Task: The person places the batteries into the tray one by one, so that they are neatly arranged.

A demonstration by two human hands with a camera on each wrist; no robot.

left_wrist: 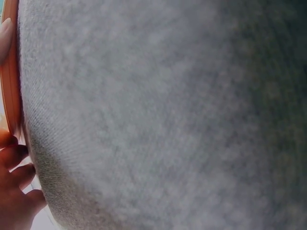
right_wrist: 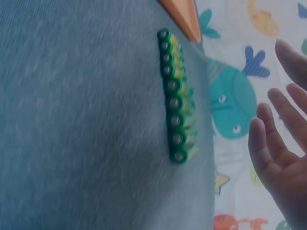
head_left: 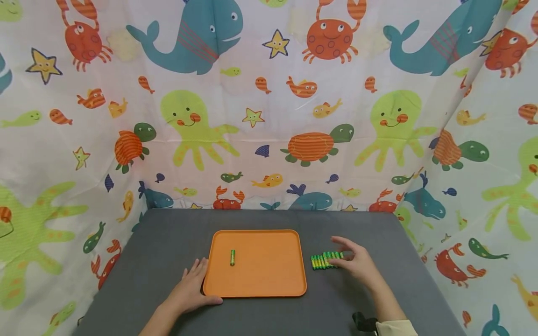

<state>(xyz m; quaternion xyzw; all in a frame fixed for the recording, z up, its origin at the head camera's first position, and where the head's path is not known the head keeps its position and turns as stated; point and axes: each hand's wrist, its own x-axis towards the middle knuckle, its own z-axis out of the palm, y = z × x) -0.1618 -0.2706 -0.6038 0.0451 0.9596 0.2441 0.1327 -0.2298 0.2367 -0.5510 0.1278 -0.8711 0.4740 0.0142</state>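
Observation:
An orange tray (head_left: 269, 285) lies on the grey table. One green battery (head_left: 232, 257) stands out on its left part, lying lengthwise away from me. My left hand (head_left: 189, 291) rests at the tray's near left corner, fingers along the left side and thumb along the front edge. In the left wrist view, its fingers (left_wrist: 19, 175) show beside the tray's rim (left_wrist: 10, 81). Right of the tray, several green batteries (head_left: 320, 262) lie side by side in a row. Over the row's right end hovers my right hand (head_left: 357, 263), fingers apart and holding nothing.
The grey tabletop (head_left: 176, 242) surrounds the tray. Behind it and along both sides hangs a white cloth (head_left: 260, 154) printed with sea animals. A dark strap or band (head_left: 364, 322) sits by the right wrist, next to a pale sleeve (head_left: 397, 328).

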